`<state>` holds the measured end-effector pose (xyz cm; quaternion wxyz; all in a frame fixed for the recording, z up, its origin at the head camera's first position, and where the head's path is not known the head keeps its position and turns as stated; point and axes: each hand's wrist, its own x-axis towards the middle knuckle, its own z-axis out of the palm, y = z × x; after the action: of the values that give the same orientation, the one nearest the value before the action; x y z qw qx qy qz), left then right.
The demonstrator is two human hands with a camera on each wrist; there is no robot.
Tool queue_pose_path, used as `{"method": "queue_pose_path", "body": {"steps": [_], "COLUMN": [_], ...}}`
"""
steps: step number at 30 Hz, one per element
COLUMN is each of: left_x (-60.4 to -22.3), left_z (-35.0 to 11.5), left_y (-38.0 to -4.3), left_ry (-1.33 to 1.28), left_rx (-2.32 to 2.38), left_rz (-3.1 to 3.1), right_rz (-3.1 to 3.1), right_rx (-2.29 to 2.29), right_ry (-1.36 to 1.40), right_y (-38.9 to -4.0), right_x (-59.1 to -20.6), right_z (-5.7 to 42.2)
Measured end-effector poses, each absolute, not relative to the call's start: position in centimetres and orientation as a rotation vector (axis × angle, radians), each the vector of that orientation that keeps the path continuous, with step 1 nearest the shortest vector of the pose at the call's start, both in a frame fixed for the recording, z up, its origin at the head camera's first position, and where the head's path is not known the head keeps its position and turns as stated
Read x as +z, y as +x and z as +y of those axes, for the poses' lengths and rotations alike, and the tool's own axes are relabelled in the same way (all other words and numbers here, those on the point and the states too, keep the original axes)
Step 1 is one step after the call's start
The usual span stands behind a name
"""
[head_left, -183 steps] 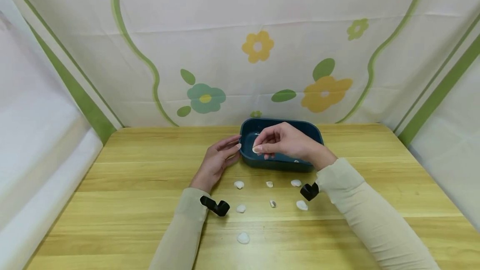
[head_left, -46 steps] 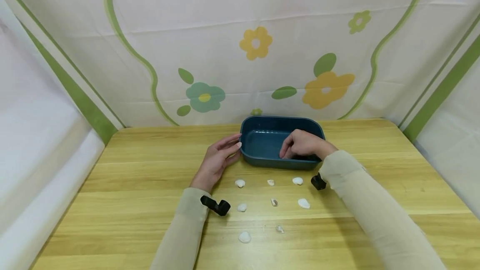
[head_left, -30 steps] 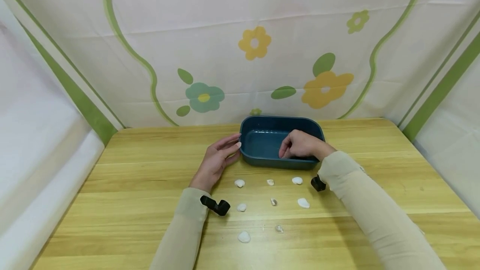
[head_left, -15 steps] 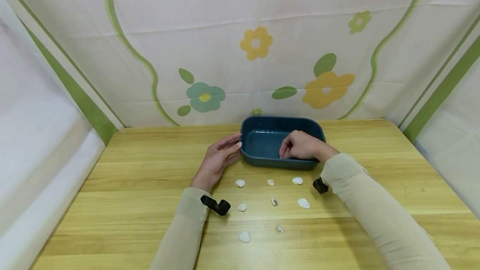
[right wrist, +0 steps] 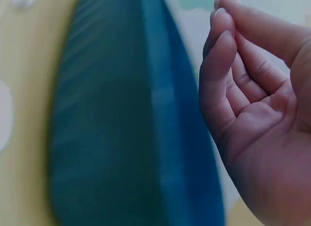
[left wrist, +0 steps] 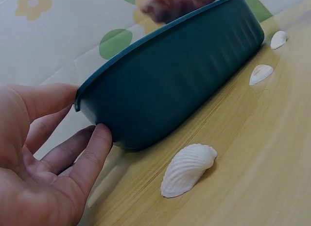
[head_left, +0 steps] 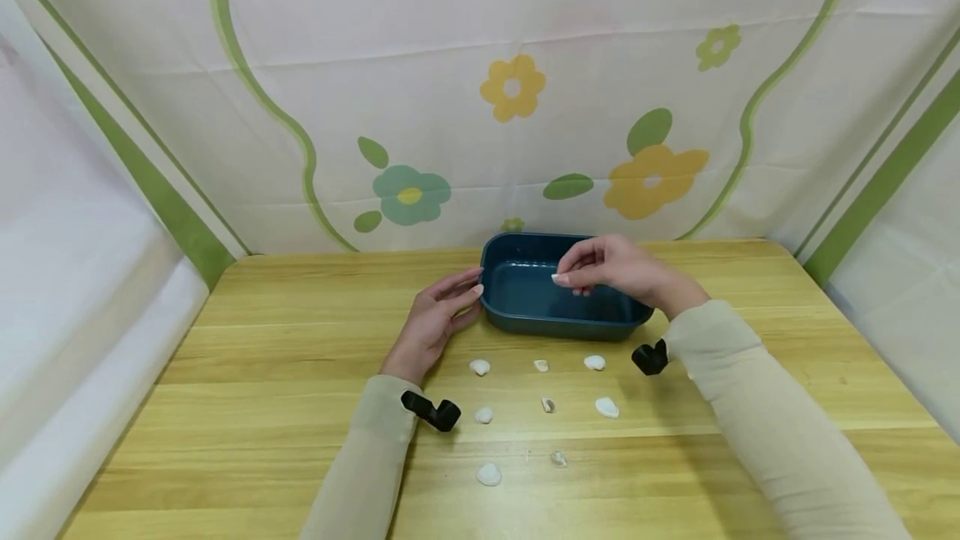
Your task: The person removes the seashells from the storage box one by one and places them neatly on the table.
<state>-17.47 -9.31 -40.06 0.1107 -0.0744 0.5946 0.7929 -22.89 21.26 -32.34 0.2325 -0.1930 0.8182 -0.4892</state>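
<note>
A dark teal rectangular tub [head_left: 517, 325] stands at the back of the table. My left hand [head_left: 431, 323] rests its fairly straight fingers against the tub's left end. In the left wrist view, the upper fingertip [left wrist: 63, 97] touches the rim and a lower one the side wall. Above the tub's right half, my right hand [head_left: 626, 269] pinches a tiny white seashell [head_left: 556, 278] between thumb and fingers, mostly hidden by them. Several white seashells lie in rows before the tub, among them a ribbed seashell [left wrist: 187, 170] near my left hand and a broad seashell [head_left: 489, 474] nearest me.
The wooden table [head_left: 262, 407] reaches back to a white curtain [head_left: 360, 57] printed with flowers, right behind the tub. White cloth [head_left: 82, 298] also hangs at the left side. Small broken-looking seashells [head_left: 558, 458] lie in the middle column.
My right hand, earlier reaching down inside the tub, has lifted above it. Since the oldest frame, a small seashell has appeared in the front row's middle. My left hand has stayed put.
</note>
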Motion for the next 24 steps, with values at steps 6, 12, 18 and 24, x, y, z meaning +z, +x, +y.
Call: {"method": "queue_pose_path", "body": {"steps": [6, 12, 18, 24], "left_x": [-40.0, -39.9, -40.0, -39.9], "left_z": [-9.3, -9.3, -9.3, -9.4], "left_y": [-17.4, -17.4, -17.4, -17.5], "left_ry": [-0.211, -0.209, -0.23, -0.224], "left_rx": [2.324, 2.326, 2.336, 2.324], "left_rz": [1.753, 1.757, 1.736, 1.738], "right_rz": [2.211, 2.197, 2.207, 2.203], "right_rx": [-1.443, -1.435, -1.41, -1.356], "right_ry": [-0.599, -0.618, -0.629, -0.631], "right_y": [-22.1, -21.2, -20.6, -18.7], "right_x": [-29.6, -28.6, -28.6, -29.1], "right_z": [21.4, 21.1, 21.1, 22.0]}}
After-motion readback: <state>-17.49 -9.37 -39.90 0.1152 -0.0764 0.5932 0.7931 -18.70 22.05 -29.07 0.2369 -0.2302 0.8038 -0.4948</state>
